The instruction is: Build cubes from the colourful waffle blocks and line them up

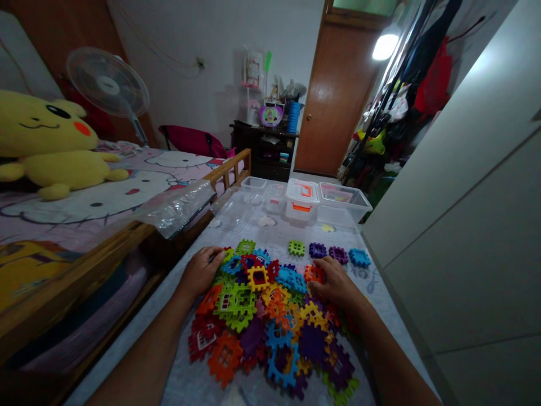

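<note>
A heap of colourful notched plastic building blocks lies on the cloth-covered table in front of me. My left hand rests at the heap's far left edge, fingers loosely bent and touching a yellow-green block. On the right side, my right hand has thumb and fingers around an orange square block. Beyond the heap sit separate blocks in a row: a green block, a dark purple block, a purple block and a blue block.
Clear plastic bins and a lidded box with orange latches stand at the table's far end. A wooden bed rail runs along the left, with plastic wrap over it. A pale cabinet borders the right side.
</note>
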`<action>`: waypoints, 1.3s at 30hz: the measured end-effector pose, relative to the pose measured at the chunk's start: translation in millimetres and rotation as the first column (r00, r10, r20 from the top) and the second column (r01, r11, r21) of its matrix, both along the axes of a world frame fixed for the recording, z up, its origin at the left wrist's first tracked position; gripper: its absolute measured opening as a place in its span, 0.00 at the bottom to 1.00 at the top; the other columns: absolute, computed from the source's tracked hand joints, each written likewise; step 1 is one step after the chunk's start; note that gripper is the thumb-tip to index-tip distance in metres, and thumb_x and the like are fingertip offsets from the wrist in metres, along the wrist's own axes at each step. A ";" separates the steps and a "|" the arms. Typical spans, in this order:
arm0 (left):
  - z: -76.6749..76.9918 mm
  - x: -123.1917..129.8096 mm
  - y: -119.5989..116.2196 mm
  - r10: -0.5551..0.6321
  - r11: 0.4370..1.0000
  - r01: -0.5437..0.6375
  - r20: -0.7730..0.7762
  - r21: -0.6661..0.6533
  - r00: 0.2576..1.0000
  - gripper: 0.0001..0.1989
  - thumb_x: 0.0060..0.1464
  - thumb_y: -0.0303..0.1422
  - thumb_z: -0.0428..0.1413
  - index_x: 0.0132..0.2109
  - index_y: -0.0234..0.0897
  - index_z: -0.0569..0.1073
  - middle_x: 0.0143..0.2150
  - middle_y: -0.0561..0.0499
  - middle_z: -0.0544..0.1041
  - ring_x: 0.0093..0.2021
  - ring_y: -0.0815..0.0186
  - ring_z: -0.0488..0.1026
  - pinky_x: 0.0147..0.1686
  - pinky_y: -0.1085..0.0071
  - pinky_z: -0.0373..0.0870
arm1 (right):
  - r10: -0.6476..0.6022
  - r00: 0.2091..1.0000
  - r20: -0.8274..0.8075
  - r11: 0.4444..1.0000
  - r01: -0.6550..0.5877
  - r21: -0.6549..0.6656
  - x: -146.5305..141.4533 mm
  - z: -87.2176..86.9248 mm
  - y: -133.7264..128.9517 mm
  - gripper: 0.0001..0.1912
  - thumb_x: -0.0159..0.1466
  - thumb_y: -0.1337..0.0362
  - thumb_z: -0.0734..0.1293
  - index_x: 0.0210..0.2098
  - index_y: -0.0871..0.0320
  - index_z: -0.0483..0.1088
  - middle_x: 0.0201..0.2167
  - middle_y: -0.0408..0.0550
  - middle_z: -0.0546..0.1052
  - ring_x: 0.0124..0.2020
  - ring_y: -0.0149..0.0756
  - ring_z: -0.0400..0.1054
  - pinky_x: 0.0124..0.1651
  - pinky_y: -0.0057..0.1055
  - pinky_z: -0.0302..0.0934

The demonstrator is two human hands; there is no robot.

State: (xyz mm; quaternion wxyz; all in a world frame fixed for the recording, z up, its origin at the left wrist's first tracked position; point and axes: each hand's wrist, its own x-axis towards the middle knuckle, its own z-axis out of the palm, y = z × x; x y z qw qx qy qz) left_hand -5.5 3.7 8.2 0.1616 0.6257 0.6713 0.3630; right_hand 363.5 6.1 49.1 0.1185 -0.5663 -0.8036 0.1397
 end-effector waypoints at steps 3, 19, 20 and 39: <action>-0.8 0.0 0.3 0.006 1.000 -0.006 0.008 0.003 1.000 0.22 0.56 0.47 0.47 0.42 0.37 0.76 0.43 0.47 0.77 0.46 0.58 0.73 0.50 0.64 0.67 | 0.002 0.999 0.039 1.000 -0.002 0.014 -1.7 -0.4 1.6 0.24 0.55 0.61 0.68 0.50 0.63 0.70 0.44 0.55 0.70 0.47 0.44 0.63 0.51 0.35 0.56; 3.9 3.9 -1.6 0.001 1.000 -0.001 0.038 0.003 0.999 0.21 0.56 0.47 0.46 0.41 0.37 0.75 0.43 0.46 0.77 0.47 0.57 0.72 0.51 0.63 0.66 | 0.076 0.997 0.027 0.970 -0.080 0.230 -21.6 12.8 29.0 0.22 0.52 0.61 0.69 0.46 0.60 0.69 0.42 0.52 0.71 0.45 0.45 0.63 0.49 0.38 0.55; 4.5 4.2 -1.8 -0.005 1.000 0.005 0.036 0.004 0.999 0.20 0.57 0.46 0.46 0.41 0.37 0.75 0.43 0.46 0.77 0.47 0.58 0.72 0.51 0.63 0.66 | 0.082 0.995 0.053 0.972 -0.092 0.215 -29.9 15.6 35.2 0.22 0.52 0.61 0.69 0.46 0.59 0.70 0.41 0.52 0.71 0.44 0.45 0.63 0.48 0.37 0.54; 7.2 6.1 -4.4 -0.015 1.000 0.015 0.015 0.016 1.000 0.19 0.58 0.44 0.46 0.40 0.38 0.75 0.42 0.47 0.77 0.46 0.58 0.72 0.49 0.62 0.66 | 0.097 0.971 0.219 0.995 -0.097 -0.013 -106.5 15.2 101.5 0.24 0.52 0.51 0.70 0.46 0.56 0.73 0.47 0.55 0.73 0.51 0.51 0.62 0.48 0.41 0.55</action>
